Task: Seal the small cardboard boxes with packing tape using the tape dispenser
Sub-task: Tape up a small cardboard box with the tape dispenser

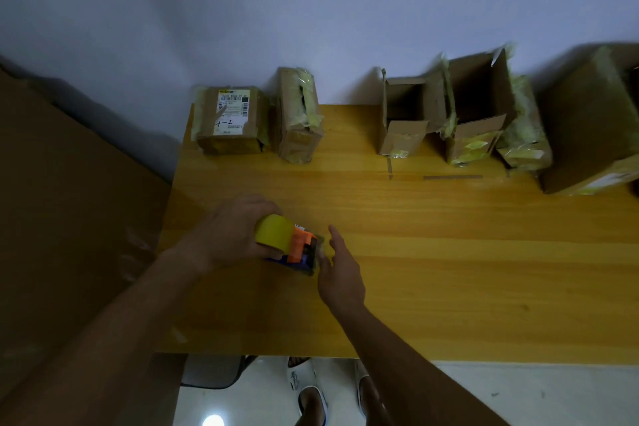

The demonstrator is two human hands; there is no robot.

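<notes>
A wide yellow wooden table [449, 270] is filling most of the view, standing against a pale wall [311, 10], with a big brown cardboard sheet [69, 218] leaning at its left side. Along the table's far edge, boxes are sitting in a row: a large brown box [591, 128] at the far right, two open boxes [480, 107] with flaps up beside it, a taped box [297, 114] standing upright, and a sealed box with a shipping label [230, 119] at the left end. The tape dispenser [294, 245], orange and blue with a yellow tape roll, is lying near the table's front left part, well apart from the boxes. The left hand [231, 235] is gripping the dispenser around the roll. The right hand [340, 273] is reaching to the dispenser's front end with fingers extended; whether it is pinching the tape end cannot be told. White slippers [307, 391] are showing on the floor below.
</notes>
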